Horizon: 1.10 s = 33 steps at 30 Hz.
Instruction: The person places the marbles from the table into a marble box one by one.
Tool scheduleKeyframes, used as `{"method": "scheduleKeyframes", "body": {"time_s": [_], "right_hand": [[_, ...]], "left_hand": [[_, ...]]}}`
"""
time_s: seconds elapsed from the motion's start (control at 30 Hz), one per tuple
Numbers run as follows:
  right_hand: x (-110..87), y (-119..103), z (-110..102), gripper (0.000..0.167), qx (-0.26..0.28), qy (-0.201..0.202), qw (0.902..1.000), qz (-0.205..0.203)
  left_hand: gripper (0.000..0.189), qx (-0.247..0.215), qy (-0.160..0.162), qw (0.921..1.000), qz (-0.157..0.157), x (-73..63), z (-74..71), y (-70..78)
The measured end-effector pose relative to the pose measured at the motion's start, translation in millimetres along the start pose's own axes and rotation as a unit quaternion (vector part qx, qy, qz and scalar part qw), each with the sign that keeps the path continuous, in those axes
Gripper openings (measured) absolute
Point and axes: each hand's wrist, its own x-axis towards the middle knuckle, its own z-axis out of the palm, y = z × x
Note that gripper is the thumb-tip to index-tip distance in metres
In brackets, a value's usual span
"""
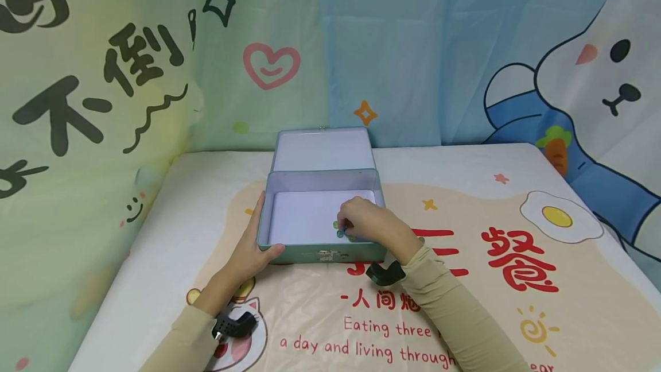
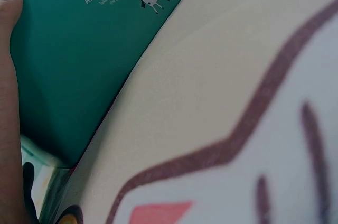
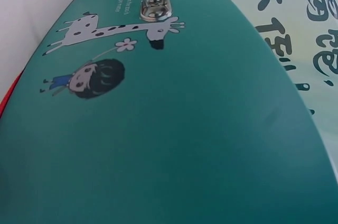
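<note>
A green metal box (image 1: 304, 254) with a pale inside stands on the table, its lid (image 1: 322, 151) tipped back away from the person. The left hand (image 1: 253, 248) holds the box's near left corner, thumb on the front wall and fingers along the left side. In the left wrist view, part of the thumb (image 2: 9, 10) lies against the green front. The right hand (image 1: 364, 220) reaches into the box's near right part, its fingers curled down and pinching small round green pieces (image 1: 336, 225); its palm hides some of them. A metal clasp (image 3: 156, 7) and a giraffe drawing show on the front.
A printed cloth (image 1: 496, 314) with red writing and cartoon pictures covers the table around the box. Behind the table hangs a coloured curtain (image 1: 387, 45). Each wrist wears a black strap (image 1: 385, 274) below a beige sleeve (image 1: 454, 309).
</note>
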Motion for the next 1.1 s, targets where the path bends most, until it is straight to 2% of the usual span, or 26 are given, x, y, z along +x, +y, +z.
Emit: {"method": "scheduleKeyframes", "body": {"time_s": [0.2, 0.57, 0.63, 0.87, 1.1], "right_hand": [[-0.3, -2.1, -0.6, 0.009, 0.016, -0.019, 0.9994, 0.025], [-2.2, -3.2, -2.4, 0.008, 0.016, -0.012, 0.9995, 0.024], [-2.1, -3.1, -2.2, 0.008, 0.014, -0.014, 0.9995, 0.026], [-1.6, -3.5, -1.9, 0.007, 0.006, -0.017, 0.9994, 0.031], [-1.3, -2.3, -1.6, 0.006, -0.007, -0.012, 0.9996, 0.024]], "left_hand": [[0.113, 0.0, 0.0, 1.0, 0.001, -0.4, 0.1, 0.0], [0.113, -0.002, -0.001, 1.0, -0.006, 0.0, 0.4, 1.1], [0.114, -0.004, -0.002, 0.9999, -0.009, -0.2, 0.2, 5.6], [0.113, -0.006, -0.006, 0.9999, -0.011, -2.0, -2.9, 37.7], [0.114, -0.012, -0.006, 0.9999, -0.009, -1.7, -4.5, 43.9]]}}
